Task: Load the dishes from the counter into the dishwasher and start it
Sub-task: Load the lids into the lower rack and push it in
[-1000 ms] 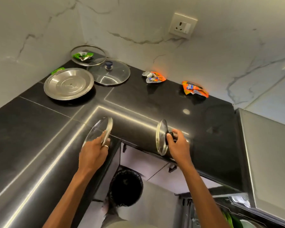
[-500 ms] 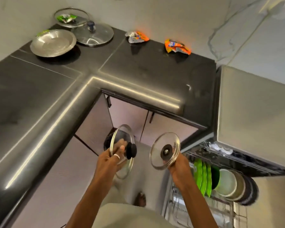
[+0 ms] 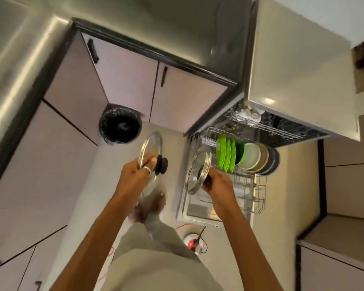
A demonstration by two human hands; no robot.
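Both glass lids have dropped from counter height toward the floor since half a second ago. Left hand (image 3: 135, 175) grips the steel rim of the left lid (image 3: 150, 147), with its black knob (image 3: 161, 164) facing right. Right hand (image 3: 219, 183) curls round the knob of the right lid (image 3: 198, 171), which stands on edge above the rack (image 3: 259, 198). Green plates (image 3: 227, 152) stand just beyond that hand.

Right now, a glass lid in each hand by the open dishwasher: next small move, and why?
Probably lower the steel-rimmed glass lid in the right hand into the bare wire slots of the pulled-out lower rack, in front of the upright green plates. It hangs edge-on over that rack, while the black-knobbed glass lid in the left hand is over the floor.
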